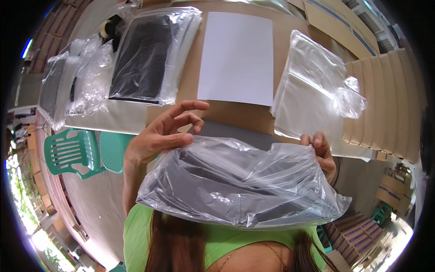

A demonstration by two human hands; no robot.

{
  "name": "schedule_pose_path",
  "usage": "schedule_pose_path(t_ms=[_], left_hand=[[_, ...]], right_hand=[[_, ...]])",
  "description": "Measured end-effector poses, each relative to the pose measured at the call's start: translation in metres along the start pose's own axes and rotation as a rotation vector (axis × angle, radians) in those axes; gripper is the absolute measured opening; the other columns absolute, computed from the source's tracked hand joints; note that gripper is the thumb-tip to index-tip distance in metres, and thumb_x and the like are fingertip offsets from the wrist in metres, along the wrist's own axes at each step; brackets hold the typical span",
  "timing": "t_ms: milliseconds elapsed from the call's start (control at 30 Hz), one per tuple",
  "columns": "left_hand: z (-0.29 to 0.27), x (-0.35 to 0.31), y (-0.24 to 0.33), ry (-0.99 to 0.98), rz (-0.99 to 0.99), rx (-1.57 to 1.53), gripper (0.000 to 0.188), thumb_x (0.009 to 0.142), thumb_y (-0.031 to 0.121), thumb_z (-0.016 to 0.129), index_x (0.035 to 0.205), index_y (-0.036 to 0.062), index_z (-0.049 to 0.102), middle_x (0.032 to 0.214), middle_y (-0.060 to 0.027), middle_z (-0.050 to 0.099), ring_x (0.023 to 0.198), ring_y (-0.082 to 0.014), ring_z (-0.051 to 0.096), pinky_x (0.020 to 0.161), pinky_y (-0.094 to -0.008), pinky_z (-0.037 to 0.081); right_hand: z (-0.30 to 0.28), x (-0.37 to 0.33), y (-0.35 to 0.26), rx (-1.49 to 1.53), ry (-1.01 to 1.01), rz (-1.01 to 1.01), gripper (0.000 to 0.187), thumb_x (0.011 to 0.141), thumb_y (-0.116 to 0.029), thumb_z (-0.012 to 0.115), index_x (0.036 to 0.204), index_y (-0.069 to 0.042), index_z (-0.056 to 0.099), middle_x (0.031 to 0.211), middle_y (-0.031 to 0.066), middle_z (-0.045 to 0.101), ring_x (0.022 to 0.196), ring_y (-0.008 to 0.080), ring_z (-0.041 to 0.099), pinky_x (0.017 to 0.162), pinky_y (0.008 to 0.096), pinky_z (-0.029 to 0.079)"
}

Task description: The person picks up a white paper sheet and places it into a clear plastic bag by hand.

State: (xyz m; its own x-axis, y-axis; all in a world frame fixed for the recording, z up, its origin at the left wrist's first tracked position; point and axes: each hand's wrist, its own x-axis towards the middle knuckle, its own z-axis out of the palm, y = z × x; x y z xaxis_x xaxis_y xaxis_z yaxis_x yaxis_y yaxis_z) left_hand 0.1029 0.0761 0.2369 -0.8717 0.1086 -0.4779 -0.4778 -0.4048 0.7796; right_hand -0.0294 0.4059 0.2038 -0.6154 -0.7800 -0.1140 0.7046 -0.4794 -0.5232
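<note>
A clear plastic bag (244,186) is stretched sideways in front of my chest, wrinkled and shiny. At its upper right corner my right hand (321,154) pinches the edge, with the fingers curled and partly hidden behind the plastic. My left hand (170,129) is by the upper left corner, its fingers apart and bent, the thumb at the bag's edge. A dark grey flat piece (231,132) shows just beyond the bag's top edge. Grey shows through the plastic too, but I cannot tell whether it is inside or behind.
On the brown-topped table (190,86) lie a white sheet (236,59), dark sheets in clear plastic (147,54) and a stack of clear bags (312,86). Folded cardboard (383,99) stands along the right. A green plastic chair (72,152) is at the left.
</note>
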Motion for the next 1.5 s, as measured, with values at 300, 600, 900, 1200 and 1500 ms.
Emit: schedule_pose_path(t_ms=[300, 600, 900, 1200, 1500], left_hand=[[0.001, 0.001, 0.009, -0.446, -0.034, -0.11, 0.088, 0.065, 0.023, 0.081, 0.135, 0.0026, 0.032, 0.112, -0.0149, 0.051, 0.1, -0.0202, 0.053, 0.085, -0.0294, 0.042], [-0.007, 0.024, 0.0, -0.708, 0.451, -0.152, 0.052, 0.064, -0.003, 0.076, 0.109, -0.0074, 0.05, 0.114, -0.0251, 0.047, 0.104, -0.0251, 0.053, 0.085, -0.0334, 0.043], [0.047, 0.036, 0.021, -0.282, -0.021, -0.312, 0.046, 0.071, -0.009, 0.063, 0.112, -0.0046, 0.043, 0.099, -0.0219, 0.059, 0.082, -0.0226, 0.062, 0.075, -0.0312, 0.048], [0.014, 0.041, -0.012, -0.283, -0.143, -0.391, 0.058, 0.069, 0.009, 0.074, 0.114, -0.0075, 0.041, 0.107, -0.0198, 0.057, 0.095, -0.0273, 0.061, 0.084, -0.0365, 0.049], [-0.017, 0.026, -0.012, -0.329, -0.088, -0.388, 0.065, 0.07, 0.008, 0.075, 0.118, -0.011, 0.035, 0.091, -0.0269, 0.061, 0.076, -0.0305, 0.065, 0.072, -0.0391, 0.054]], right_hand=[[0.005, 0.005, -0.036, -0.371, -0.613, 0.183, 0.071, 0.074, -0.026, 0.073, 0.126, 0.01, 0.039, 0.12, 0.0201, 0.048, 0.109, 0.0268, 0.052, 0.094, 0.0356, 0.04], [0.032, 0.015, -0.034, -0.261, -0.547, 0.166, 0.081, 0.084, -0.032, 0.061, 0.136, 0.011, 0.015, 0.135, 0.0266, 0.032, 0.125, 0.0302, 0.034, 0.1, 0.0375, 0.032], [0.104, -0.004, -0.024, 0.322, -0.263, 0.086, 0.111, 0.078, -0.03, 0.07, 0.134, 0.012, -0.016, 0.128, 0.0367, 0.035, 0.124, 0.0352, 0.04, 0.107, 0.0393, 0.024], [0.034, 0.01, -0.019, 0.619, -0.792, -0.104, 0.106, 0.078, -0.014, 0.07, 0.133, 0.001, -0.019, 0.118, 0.0331, 0.047, 0.119, 0.0313, 0.046, 0.103, 0.0459, 0.029], [0.032, -0.027, -0.015, 0.239, -0.461, -0.469, 0.081, 0.076, -0.012, 0.071, 0.127, 0.003, 0.01, 0.12, 0.032, 0.043, 0.108, 0.0308, 0.05, 0.096, 0.042, 0.035]])
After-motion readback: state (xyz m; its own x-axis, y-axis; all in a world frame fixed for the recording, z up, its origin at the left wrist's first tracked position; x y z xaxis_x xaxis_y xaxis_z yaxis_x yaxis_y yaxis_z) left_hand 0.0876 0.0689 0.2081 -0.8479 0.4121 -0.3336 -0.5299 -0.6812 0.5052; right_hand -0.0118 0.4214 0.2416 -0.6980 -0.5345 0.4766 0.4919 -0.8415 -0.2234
